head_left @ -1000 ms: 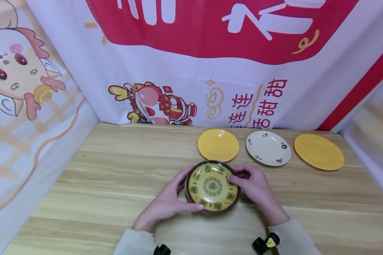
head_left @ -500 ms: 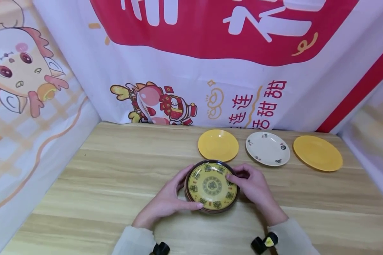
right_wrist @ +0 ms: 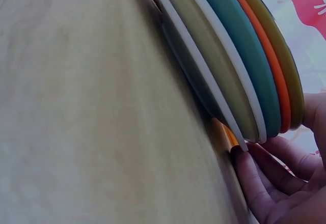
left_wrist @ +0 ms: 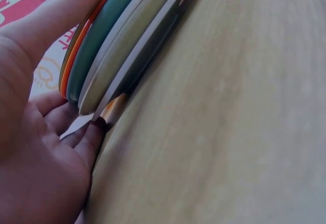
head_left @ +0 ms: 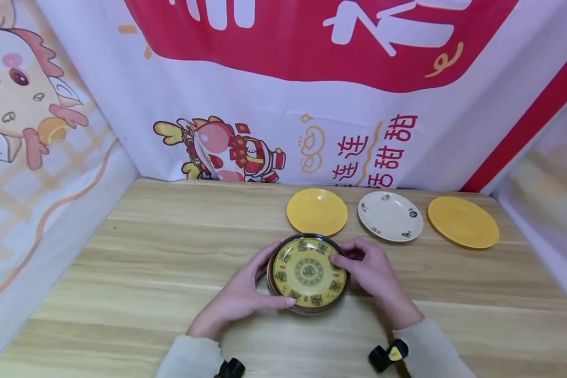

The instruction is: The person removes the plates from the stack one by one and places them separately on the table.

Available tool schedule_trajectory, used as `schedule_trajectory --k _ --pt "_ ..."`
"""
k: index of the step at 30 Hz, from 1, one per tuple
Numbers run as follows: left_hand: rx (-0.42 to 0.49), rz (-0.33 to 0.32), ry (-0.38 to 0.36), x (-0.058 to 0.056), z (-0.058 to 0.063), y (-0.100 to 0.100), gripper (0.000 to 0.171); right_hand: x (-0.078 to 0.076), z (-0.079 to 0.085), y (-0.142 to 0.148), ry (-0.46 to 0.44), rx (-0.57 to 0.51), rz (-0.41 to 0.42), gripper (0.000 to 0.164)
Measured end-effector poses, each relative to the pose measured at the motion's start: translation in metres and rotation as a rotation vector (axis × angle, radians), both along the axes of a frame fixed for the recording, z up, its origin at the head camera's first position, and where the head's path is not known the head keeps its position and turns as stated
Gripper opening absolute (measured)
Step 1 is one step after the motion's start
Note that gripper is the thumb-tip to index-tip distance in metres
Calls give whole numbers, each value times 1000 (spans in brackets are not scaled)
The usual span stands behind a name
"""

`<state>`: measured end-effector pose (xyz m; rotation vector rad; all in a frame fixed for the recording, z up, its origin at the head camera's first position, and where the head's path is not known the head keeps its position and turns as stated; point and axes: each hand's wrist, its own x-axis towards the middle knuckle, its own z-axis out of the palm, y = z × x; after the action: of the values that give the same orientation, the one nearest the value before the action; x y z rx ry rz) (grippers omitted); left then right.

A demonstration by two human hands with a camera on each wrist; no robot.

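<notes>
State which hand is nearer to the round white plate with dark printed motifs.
Right. The right hand is in front of the round white plate and slightly to its left; the left hand is farther left, across the multicoloured stack of round dishes.

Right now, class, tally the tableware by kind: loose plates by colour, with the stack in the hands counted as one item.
Loose yellow plates: 2 (left yellow plate, right yellow plate)
Loose white patterned plate: 1
Stack of plates between the left hand and right hand: 1
Total: 4
</notes>
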<state>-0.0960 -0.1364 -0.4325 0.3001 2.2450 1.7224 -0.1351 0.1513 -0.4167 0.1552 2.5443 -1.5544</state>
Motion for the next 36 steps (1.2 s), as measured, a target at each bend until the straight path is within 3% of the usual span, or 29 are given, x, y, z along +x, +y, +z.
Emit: schedule_trajectory --k 10,28,36 --pt "32 8 -23 8 -3 1 118 4 4 7 26 51 14 39" --pt "39 6 -17 5 -2 -1 123 2 12 7 -38 -11 44 32" --pt "41 4 -25 3 3 -1 127 0 15 8 7 -18 49 24"
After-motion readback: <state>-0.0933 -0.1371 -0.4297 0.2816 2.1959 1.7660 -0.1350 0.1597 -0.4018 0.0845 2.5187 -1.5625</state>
